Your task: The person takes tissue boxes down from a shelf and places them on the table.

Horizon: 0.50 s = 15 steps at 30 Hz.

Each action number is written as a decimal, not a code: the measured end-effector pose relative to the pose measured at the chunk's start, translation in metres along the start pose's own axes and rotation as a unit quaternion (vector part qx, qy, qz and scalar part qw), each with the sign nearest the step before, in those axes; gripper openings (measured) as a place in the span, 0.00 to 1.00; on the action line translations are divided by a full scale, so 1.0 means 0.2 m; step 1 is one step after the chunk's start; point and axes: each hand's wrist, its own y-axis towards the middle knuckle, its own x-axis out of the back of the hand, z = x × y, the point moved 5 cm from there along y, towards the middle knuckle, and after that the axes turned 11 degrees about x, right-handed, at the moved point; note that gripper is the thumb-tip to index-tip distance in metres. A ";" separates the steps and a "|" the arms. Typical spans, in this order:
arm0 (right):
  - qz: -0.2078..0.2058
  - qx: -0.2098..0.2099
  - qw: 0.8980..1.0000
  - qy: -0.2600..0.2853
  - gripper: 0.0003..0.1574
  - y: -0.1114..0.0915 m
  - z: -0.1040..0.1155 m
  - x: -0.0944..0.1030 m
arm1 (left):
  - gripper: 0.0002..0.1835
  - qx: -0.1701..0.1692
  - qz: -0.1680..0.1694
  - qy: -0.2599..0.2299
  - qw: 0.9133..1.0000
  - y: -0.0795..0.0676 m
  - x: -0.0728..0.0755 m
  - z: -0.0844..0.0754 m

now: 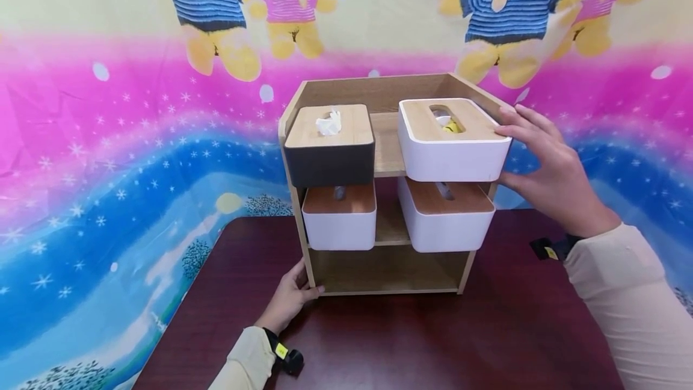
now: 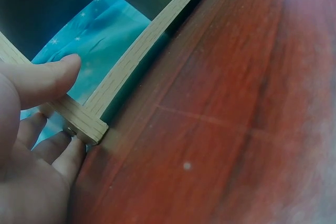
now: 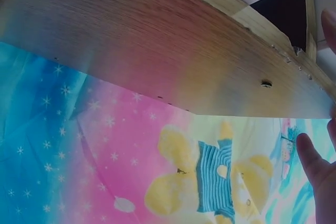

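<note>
A wooden shelf unit (image 1: 387,269) stands on the dark red table. My left hand (image 1: 288,298) grips the front bottom corner of its left panel; in the left wrist view the thumb (image 2: 55,80) lies inside the panel, the fingers outside. My right hand (image 1: 554,167) is at the upper right, its extended fingers touching the right edge of a white tissue box (image 1: 453,161) with a wood lid. Something yellow shows through that lid's slot. Beside it on the top shelf is a black tissue box (image 1: 330,164) with a white tissue poking out.
Two more white tissue boxes, one left (image 1: 340,230) and one right (image 1: 452,230), sit on the middle shelf with their fronts sticking out. A patterned bear cloth (image 1: 135,107) hangs behind the table (image 1: 390,342).
</note>
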 end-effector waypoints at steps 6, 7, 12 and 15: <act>-0.010 0.036 0.999 0.010 0.37 0.00 0.01 0.01 | 0.49 0.002 0.004 -0.001 1.000 -0.01 0.00 -0.01; -0.014 0.046 0.999 0.011 0.38 0.00 0.01 0.01 | 0.49 0.002 0.006 -0.002 1.000 -0.01 0.00 -0.01; -0.047 0.094 0.994 0.011 0.46 0.01 0.03 0.02 | 0.49 -0.003 0.004 0.000 1.000 -0.01 0.00 -0.01; -0.051 0.102 0.993 -0.002 0.46 0.02 0.05 0.02 | 0.49 -0.004 0.003 0.003 1.000 -0.01 0.00 -0.01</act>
